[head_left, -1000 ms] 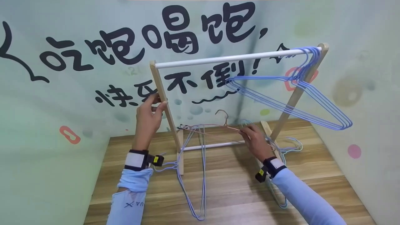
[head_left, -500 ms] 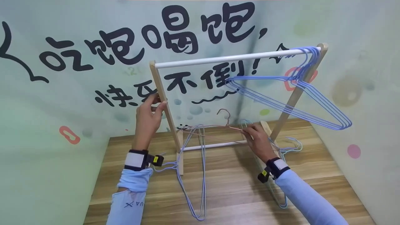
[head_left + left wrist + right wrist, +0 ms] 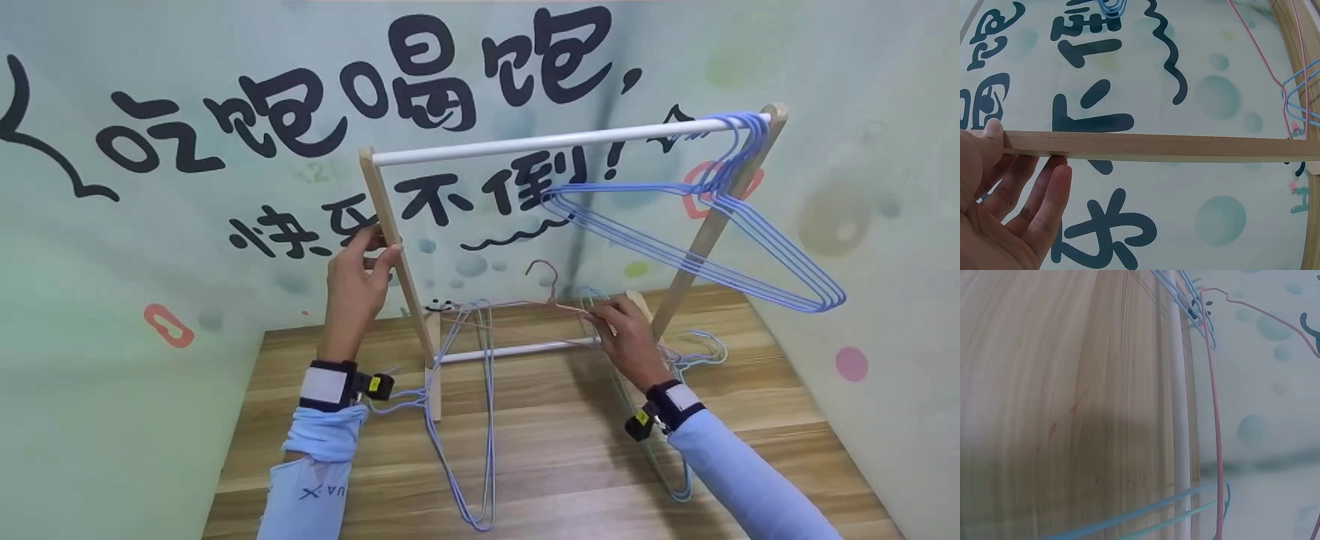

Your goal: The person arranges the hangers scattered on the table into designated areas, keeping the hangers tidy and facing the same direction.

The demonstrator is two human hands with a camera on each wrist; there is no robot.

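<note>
My left hand [image 3: 356,289] holds the left wooden post [image 3: 405,270] of a small clothes rack between thumb and fingers. The left wrist view shows the thumb on one side of that post and fingertips against the other. Low between the rack's posts, my right hand [image 3: 628,337] pinches a pink wire hanger [image 3: 1216,422] by its right shoulder. The hanger's hook points up, and its far end overlaps blue hangers at the left. In the right wrist view the right hand itself is out of sight. Several blue hangers [image 3: 716,189] hang bunched at the right end of the white top rail [image 3: 555,140].
Blue hangers [image 3: 491,405] lean at the rack's left foot, hooks outward. More blue and green hangers [image 3: 681,367] stand by the right foot. A white lower bar [image 3: 525,349] joins the feet on the wood-grain surface [image 3: 555,465]. Close behind rises a printed wall [image 3: 480,225].
My right hand has shifted slightly to the right, drawing the pink hanger along with it. The left hand stays on the post, and the hangers on the rail have not moved.
</note>
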